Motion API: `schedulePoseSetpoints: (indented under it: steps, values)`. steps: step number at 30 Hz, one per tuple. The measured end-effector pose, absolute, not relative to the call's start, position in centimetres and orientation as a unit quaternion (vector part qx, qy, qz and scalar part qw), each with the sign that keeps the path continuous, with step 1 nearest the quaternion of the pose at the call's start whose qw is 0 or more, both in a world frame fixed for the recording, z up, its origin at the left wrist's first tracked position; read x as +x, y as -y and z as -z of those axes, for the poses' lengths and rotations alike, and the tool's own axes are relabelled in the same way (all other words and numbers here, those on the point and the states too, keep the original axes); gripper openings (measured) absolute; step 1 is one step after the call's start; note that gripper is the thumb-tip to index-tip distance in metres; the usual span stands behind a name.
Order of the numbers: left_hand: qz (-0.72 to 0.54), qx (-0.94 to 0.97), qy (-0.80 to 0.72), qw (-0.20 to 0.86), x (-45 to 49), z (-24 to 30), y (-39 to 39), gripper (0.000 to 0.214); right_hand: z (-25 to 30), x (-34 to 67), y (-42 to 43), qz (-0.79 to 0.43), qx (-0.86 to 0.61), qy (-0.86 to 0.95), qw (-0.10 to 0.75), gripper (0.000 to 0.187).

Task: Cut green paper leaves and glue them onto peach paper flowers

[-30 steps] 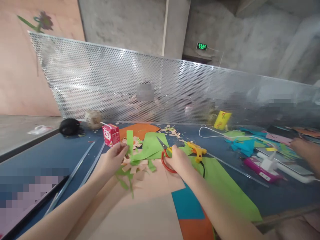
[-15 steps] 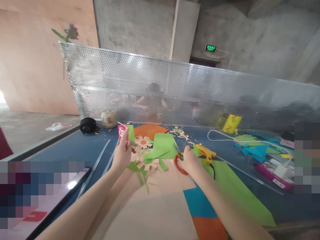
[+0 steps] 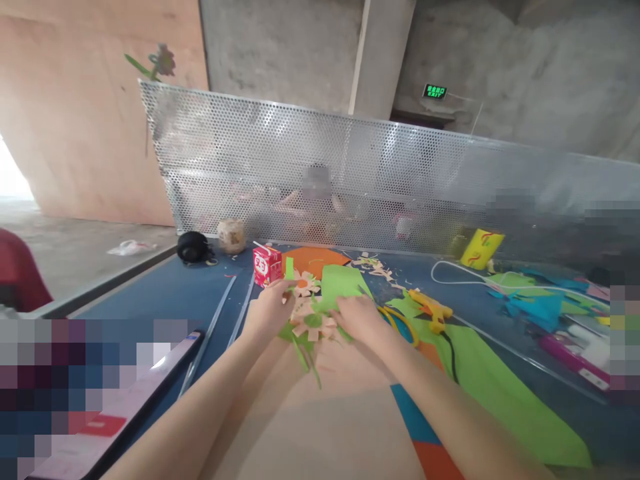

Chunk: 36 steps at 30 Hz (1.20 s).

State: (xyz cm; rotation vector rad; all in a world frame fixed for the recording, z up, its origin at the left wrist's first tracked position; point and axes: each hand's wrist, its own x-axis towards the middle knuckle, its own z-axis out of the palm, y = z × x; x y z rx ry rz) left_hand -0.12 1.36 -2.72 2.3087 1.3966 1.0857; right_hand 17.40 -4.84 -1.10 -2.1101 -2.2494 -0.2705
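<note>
My left hand (image 3: pixel 267 310) is closed at the left of the flower pieces, a small green felt piece (image 3: pixel 290 268) standing up at its fingertips. Beside those fingers lies a peach felt flower with an orange centre (image 3: pixel 302 283). My right hand (image 3: pixel 360 317) has its fingers curled down at the lower edge of a green felt sheet (image 3: pixel 345 280); what they grip is hidden. Between the hands is a second peach flower with a green centre (image 3: pixel 313 323), with thin green strips (image 3: pixel 303 353) below it. Scissors with yellow-lined handles (image 3: pixel 400 325) lie right of my right hand.
A red drink carton (image 3: pixel 267 267) stands behind my left hand. Right are a yellow glue gun (image 3: pixel 433 310), a green sheet (image 3: pixel 520 393) and a purple power strip (image 3: pixel 570 360). A phone (image 3: pixel 145 393) lies left. A perforated metal screen (image 3: pixel 320 173) borders the back.
My right hand has let go of the scissors and moved left to the green felt. My left hand has come from in front of the drink carton toward the flowers. The view has shifted slightly.
</note>
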Motion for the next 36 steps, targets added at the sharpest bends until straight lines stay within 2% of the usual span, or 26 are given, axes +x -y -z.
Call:
schedulePoseSetpoints:
  steps: [5, 11, 13, 15, 17, 19, 23, 30, 32, 36]
  values:
    - [-0.293, 0.834, -0.458, 0.097, 0.5, 2.5, -0.7, 0.039, 2.1, 18.2, 4.7, 0.107, -0.726, 0.679, 0.028, 0.043]
    - [-0.200, 0.871, -0.442, 0.079, 0.6, 1.8, 0.5, 0.057, 3.1, 18.6, 4.1, 0.136, -0.773, 0.617, 0.045, 0.062]
    - [-0.197, 0.874, -0.436, 0.082, 0.5, 2.2, 0.2, 0.059, 3.0, 18.5, 4.2, 0.158, -0.773, 0.609, 0.077, 0.056]
    - [-0.207, 0.878, -0.423, 0.083, 0.4, 2.9, -0.4, 0.062, 2.7, 18.3, 4.5, 0.175, -0.747, 0.630, 0.123, 0.042]
    - [-0.221, 0.879, -0.414, 0.086, 0.3, 3.4, -0.9, 0.065, 2.3, 17.9, 5.1, 0.152, -0.698, 0.682, 0.158, 0.030]
    - [-0.236, 0.876, -0.412, 0.087, 0.2, 3.6, -1.1, 0.066, 2.1, 17.4, 5.6, 0.093, -0.652, 0.736, 0.161, 0.026]
    - [-0.273, 0.849, -0.434, 0.129, 0.2, 3.0, -0.7, 0.059, 2.1, 16.6, 6.4, 0.028, -0.625, 0.765, 0.153, 0.027]
    - [-0.332, 0.748, -0.448, 0.360, 0.7, 2.1, -0.3, 0.057, 1.8, 16.7, 6.7, -0.002, -0.635, 0.753, 0.174, 0.031]
    - [-0.345, 0.752, -0.429, 0.363, 0.8, 1.9, -0.3, 0.050, 2.0, 16.8, 6.4, 0.004, -0.634, 0.748, 0.196, 0.036]
    - [-0.375, 0.799, -0.359, 0.305, 0.8, 0.9, 0.3, 0.037, 2.3, 16.9, 5.8, -0.004, -0.618, 0.735, 0.279, 0.049]
